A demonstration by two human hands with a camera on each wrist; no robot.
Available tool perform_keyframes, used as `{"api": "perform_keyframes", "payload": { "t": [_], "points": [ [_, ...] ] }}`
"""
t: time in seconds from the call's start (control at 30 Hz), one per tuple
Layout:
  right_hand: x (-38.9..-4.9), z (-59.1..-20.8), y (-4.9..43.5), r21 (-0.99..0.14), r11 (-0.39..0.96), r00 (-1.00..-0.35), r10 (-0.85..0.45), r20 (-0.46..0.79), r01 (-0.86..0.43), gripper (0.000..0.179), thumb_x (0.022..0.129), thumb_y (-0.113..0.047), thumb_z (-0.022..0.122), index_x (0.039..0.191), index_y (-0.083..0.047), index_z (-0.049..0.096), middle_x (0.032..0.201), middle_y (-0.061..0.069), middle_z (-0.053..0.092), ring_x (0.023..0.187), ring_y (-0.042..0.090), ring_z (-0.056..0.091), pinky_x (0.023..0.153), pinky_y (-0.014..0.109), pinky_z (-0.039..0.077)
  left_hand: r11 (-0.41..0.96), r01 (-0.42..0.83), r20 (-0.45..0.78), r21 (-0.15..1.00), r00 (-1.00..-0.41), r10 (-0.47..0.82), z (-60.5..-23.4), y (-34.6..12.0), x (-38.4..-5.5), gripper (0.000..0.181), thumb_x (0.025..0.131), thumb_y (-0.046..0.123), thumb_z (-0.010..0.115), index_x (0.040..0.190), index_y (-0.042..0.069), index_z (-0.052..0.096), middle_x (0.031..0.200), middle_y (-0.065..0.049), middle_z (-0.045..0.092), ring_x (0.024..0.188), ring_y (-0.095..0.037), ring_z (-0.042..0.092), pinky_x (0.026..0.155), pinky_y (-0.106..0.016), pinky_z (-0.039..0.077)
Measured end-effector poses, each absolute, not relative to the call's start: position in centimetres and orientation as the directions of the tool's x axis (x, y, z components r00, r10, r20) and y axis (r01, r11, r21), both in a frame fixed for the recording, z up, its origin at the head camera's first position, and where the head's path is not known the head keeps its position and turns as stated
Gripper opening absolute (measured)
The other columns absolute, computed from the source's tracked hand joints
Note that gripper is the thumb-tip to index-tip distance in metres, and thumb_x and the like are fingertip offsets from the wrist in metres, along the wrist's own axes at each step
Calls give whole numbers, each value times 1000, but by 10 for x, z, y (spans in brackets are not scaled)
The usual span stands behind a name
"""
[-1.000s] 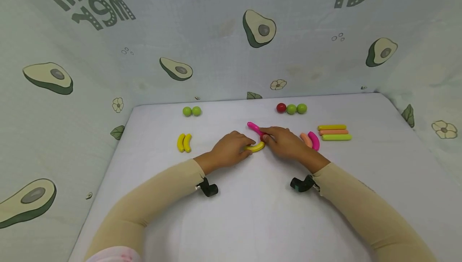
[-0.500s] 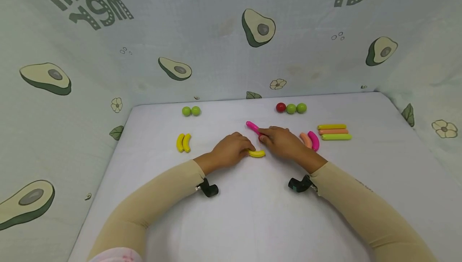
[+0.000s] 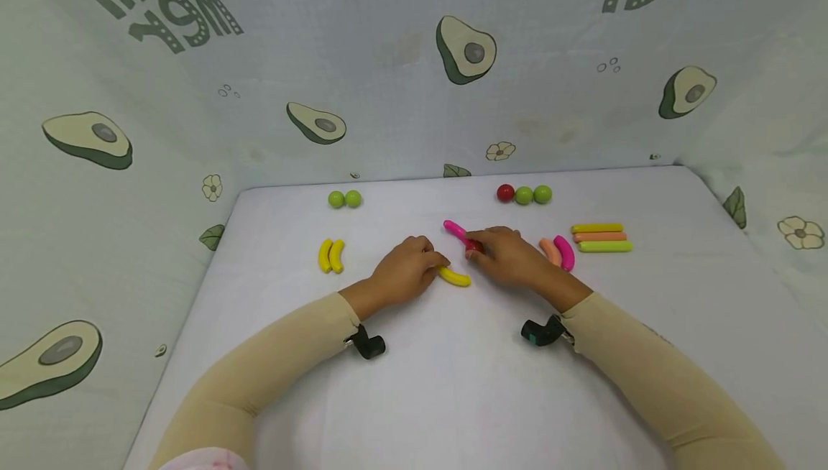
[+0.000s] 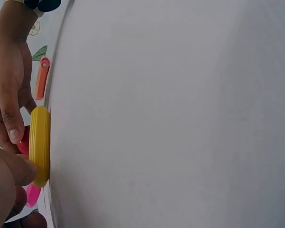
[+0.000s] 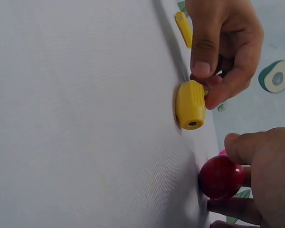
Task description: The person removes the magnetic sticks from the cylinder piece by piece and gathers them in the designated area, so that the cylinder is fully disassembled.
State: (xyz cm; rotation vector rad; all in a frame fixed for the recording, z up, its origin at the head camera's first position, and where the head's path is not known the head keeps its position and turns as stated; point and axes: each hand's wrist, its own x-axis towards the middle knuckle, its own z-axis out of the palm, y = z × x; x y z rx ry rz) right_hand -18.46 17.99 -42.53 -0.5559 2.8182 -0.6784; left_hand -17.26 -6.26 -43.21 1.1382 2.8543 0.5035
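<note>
Near the middle of the white table, my left hand [image 3: 405,269] pinches one end of a small yellow toy banana [image 3: 455,278], whose other end points right toward my right hand. The right wrist view shows the banana [image 5: 191,104] lying on the cloth, its dark tip facing that camera. My right hand [image 3: 509,258] holds a shiny red ball [image 5: 222,177] between thumb and fingers, low over the cloth. A pink curved stick [image 3: 454,228] lies at the right index finger; whether the finger touches it I cannot tell.
Two yellow bananas [image 3: 330,256] lie at left, with two green balls [image 3: 345,199] behind. A red ball [image 3: 505,193] and two green balls [image 3: 533,195] line the back right. Beside my right hand are orange and pink curved pieces [image 3: 564,253], then several straight sticks [image 3: 601,237].
My left hand has drawn the banana slightly left and nearer, turning its free end toward me. The right hand stays almost in place, and more of its red ball shows now.
</note>
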Motion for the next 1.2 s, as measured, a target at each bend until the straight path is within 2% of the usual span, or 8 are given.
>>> {"api": "perform_keyframes", "payload": {
  "t": [0.2, 0.37, 0.57, 0.7, 0.87, 1.0, 1.07, 1.2],
  "points": [
    [-183, -425, 180, -466, 818, -904, -420, -83, -338, 51, 99, -34, 68, 143, -10, 61, 131, 13, 65, 127, 37, 51, 110, 65, 32, 710, 642, 36, 291, -748, 662, -429, -63, -160, 32, 99, 29, 70, 129, 19, 72, 115, -3, 64, 104, -19, 56, 87, -29, 50],
    [-181, -424, 182, -486, 798, -897, -438, -62, -356, 43, 101, -29, 64, 140, -11, 63, 123, 9, 68, 118, 33, 55, 106, 59, 38, 719, 629, 21, 297, -757, 653, -429, -60, -158, 41, 95, 38, 74, 130, 18, 71, 122, -2, 63, 110, -19, 56, 94, -30, 48],
    [-181, -426, 184, -523, 779, -897, -438, -60, -345, 38, 103, -23, 58, 139, -11, 65, 126, 11, 69, 117, 34, 56, 110, 64, 32, 713, 626, 16, 316, -755, 655, -429, -59, -158, 48, 92, 42, 77, 132, 17, 69, 130, -2, 63, 121, -22, 54, 105, -33, 45],
    [-181, -429, 185, -546, 763, -894, -445, -58, -345, 38, 102, -27, 62, 138, -12, 65, 111, 5, 72, 108, 30, 58, 111, 72, 24, 713, 626, 16, 316, -755, 656, -431, -59, -158, 52, 91, 44, 78, 133, 17, 67, 134, -1, 64, 126, -22, 53, 110, -35, 41],
    [-182, -430, 185, -558, 757, -893, -446, -58, -341, 42, 100, -33, 68, 137, -12, 66, 96, -2, 68, 100, 26, 59, 109, 78, 17, 714, 629, 29, 308, -756, 654, -434, -59, -159, 54, 89, 46, 78, 133, 17, 66, 134, 0, 64, 126, -21, 52, 109, -35, 41],
    [-180, -428, 182, -563, 753, -895, -443, -52, -340, 40, 99, -29, 68, 134, -10, 67, 99, -1, 69, 100, 26, 59, 108, 77, 23, 714, 624, 41, 317, -762, 647, -435, -58, -158, 54, 88, 46, 80, 132, 16, 67, 132, 0, 65, 124, -21, 53, 108, -36, 42],
    [-178, -426, 181, -566, 753, -897, -440, -53, -336, 37, 99, -25, 67, 133, -9, 68, 101, 1, 69, 100, 26, 59, 107, 69, 33, 713, 623, 46, 321, -763, 645, -435, -58, -158, 54, 87, 45, 80, 131, 16, 67, 131, 1, 66, 124, -20, 53, 108, -36, 42],
    [-176, -425, 178, -574, 753, -903, -426, -53, -321, 33, 97, -16, 63, 129, -7, 69, 106, 4, 69, 100, 26, 59, 98, 52, 48, 714, 624, 44, 317, -762, 646, -436, -58, -158, 52, 88, 45, 80, 130, 17, 67, 130, 2, 66, 123, -19, 53, 108, -35, 41]
  ]
}}
